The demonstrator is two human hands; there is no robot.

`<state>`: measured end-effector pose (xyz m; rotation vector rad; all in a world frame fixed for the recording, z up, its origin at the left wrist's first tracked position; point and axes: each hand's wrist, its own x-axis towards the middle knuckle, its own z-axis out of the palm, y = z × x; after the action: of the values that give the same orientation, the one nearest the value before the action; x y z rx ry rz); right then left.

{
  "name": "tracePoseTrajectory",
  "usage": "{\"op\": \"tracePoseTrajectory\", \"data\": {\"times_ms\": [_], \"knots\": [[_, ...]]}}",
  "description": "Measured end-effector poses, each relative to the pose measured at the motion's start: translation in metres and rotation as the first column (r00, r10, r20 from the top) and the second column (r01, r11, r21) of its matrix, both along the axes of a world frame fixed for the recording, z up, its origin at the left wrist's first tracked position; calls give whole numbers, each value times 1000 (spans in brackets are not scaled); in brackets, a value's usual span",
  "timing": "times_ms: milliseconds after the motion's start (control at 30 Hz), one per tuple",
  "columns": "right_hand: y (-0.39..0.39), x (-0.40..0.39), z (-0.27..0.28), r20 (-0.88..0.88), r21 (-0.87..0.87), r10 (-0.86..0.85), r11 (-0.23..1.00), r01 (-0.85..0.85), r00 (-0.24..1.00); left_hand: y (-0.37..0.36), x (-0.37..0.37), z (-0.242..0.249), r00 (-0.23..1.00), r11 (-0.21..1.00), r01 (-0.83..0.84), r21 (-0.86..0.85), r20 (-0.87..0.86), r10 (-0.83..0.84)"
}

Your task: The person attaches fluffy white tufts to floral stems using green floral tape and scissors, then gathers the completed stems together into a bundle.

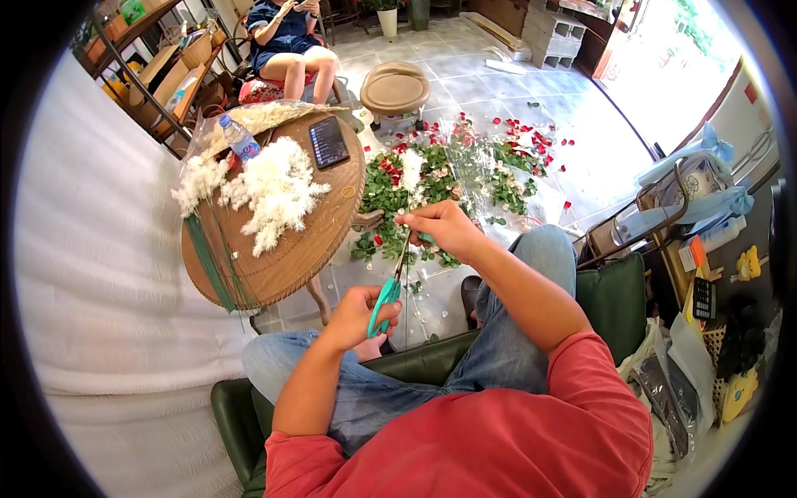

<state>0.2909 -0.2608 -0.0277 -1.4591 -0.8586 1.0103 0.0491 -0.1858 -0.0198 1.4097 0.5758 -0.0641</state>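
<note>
— Red shirt [498, 440] fills the bottom of the view, and blue jeans [498, 349] show just past it. What are the hands doing?

— The person's left hand [359, 317] is closed around the green handles of a pair of scissors [390, 286]. The blades point up toward the other hand.

— And the right hand?

— The right hand [444, 228] is higher up and a bit farther out. Its fingers pinch a thin stem [406, 236] with a fluffy white top [411, 170]. The stem hangs down from the right hand to the scissors, so it sits between the two hands.

— Are the blades touching the stem?

— They are right at it, but it is too small to tell if they are closed on it.

— What is beside the hands?

— A round woven bench [290, 249] stands to the left. On it lies a heap of fluffy white flowers [270, 191] with green stems [212, 261] that hang over the near edge. A water bottle [239, 137] and a dark phone [329, 141] are on the far part of the bench.

— And on the floor?

— Green leaves [390, 195] and red petals [523, 133] lie on the grey tiles past the hands. A round stool [394, 90] stands behind them. Another person [286, 41] sits on a chair far back.

— What does the person sit on?

— A dark green seat [610, 303].
</note>
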Motion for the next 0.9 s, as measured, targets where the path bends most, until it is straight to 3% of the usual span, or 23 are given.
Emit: {"op": "tracePoseTrajectory", "data": {"times_ms": [633,667,700,767,800,867,900], "knots": [[4,2,3,-200,-28,-62,998,58,978,8,-10,4,999,999,-38,9,-4,38],[5,6,-1,-183,-4,-63,998,64,981,18,-15,5,995,986,-100,130,3,100],[4,8,-3,-166,19,-66,997,70,984,28,-20,6,987,955,-160,248,17,160],[2,9,-1,-173,32,-53,998,59,984,47,-25,7,929,741,-334,583,73,362],[1,8,1,-178,44,-35,998,44,983,58,-27,7,930,739,-333,585,71,362],[0,3,9,-191,45,-6,999,14,982,79,-31,7,914,209,-135,969,40,403],[-1,1,11,-202,44,23,999,-14,979,87,-33,4,911,209,-138,968,41,410]]}}
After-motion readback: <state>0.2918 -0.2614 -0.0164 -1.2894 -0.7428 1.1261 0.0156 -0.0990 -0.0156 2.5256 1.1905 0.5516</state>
